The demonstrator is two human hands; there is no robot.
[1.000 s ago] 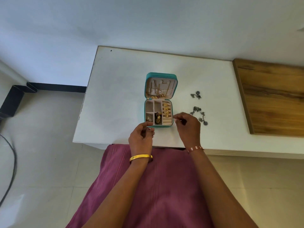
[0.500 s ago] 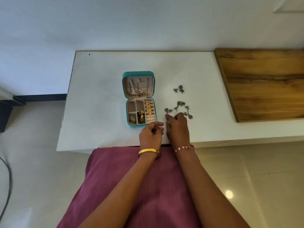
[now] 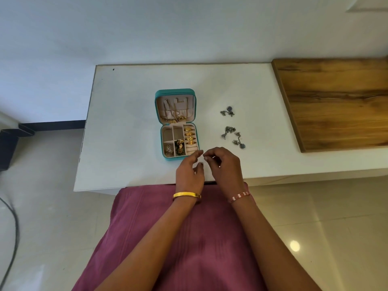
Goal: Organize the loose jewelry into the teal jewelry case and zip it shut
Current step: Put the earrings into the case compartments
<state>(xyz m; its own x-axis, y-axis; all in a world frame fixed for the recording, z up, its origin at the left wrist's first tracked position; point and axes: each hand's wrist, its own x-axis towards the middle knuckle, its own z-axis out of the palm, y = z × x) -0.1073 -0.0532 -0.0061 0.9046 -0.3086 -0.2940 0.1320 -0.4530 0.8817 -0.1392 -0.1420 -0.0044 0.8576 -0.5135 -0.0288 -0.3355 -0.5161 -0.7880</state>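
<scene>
The teal jewelry case (image 3: 159, 106) lies open in the middle of the white table (image 3: 126, 122). Gold chains hang in its lid. The tray holds gold rings (image 3: 190, 135) in the right slot and earrings in the front compartments. Loose silver earrings lie to its right in two groups, one far (image 3: 227, 111) and one near (image 3: 233, 136). My right hand (image 3: 225, 166) hovers just right of the case's front corner, fingertips pinched on a small silver earring that the fingers mostly hide. My left hand (image 3: 189, 172) is beside it, fingers relaxed, its index tip close to the right fingertips.
A wooden board (image 3: 336, 101) covers the table's right end. The table's near edge runs just under my wrists, with a maroon cloth (image 3: 189, 238) over my lap below. A dark cable (image 3: 12, 227) lies on the floor at left.
My right hand reached to the nearest silver earring, lifted it off the table and drew back toward the case's front corner. My left hand uncurled and moved up beside it.
</scene>
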